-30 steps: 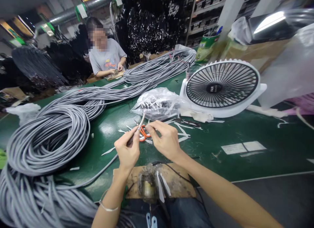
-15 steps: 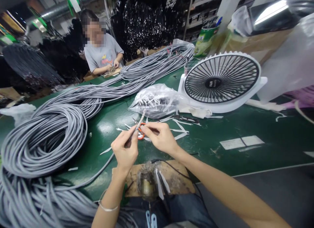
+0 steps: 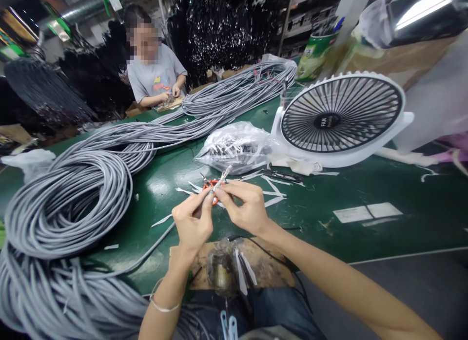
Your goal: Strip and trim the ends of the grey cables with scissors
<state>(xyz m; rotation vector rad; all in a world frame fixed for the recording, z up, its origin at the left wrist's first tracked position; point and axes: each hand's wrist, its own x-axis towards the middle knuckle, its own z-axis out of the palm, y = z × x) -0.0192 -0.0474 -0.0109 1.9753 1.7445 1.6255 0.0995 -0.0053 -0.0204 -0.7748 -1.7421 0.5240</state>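
Note:
My left hand (image 3: 193, 222) and my right hand (image 3: 244, 206) meet above the green table (image 3: 365, 184), both pinched on the stripped end of a grey cable (image 3: 221, 178). The bare tip sticks up and to the right between my thumbs. The cable runs down from my left hand toward the big grey coil (image 3: 69, 203) at my left. Orange-handled scissors (image 3: 211, 186) lie on the table just behind my fingers.
A clear bag of small parts (image 3: 236, 147) and a white desk fan (image 3: 343, 118) stand behind. White strips (image 3: 272, 186) litter the table. A wooden block with a metal pot (image 3: 223, 274) sits at the front edge. A person in a grey shirt (image 3: 155, 74) works at the far end.
Both hands stay on the cable end; its tip has tilted further to the right. The camera view has shifted slightly.

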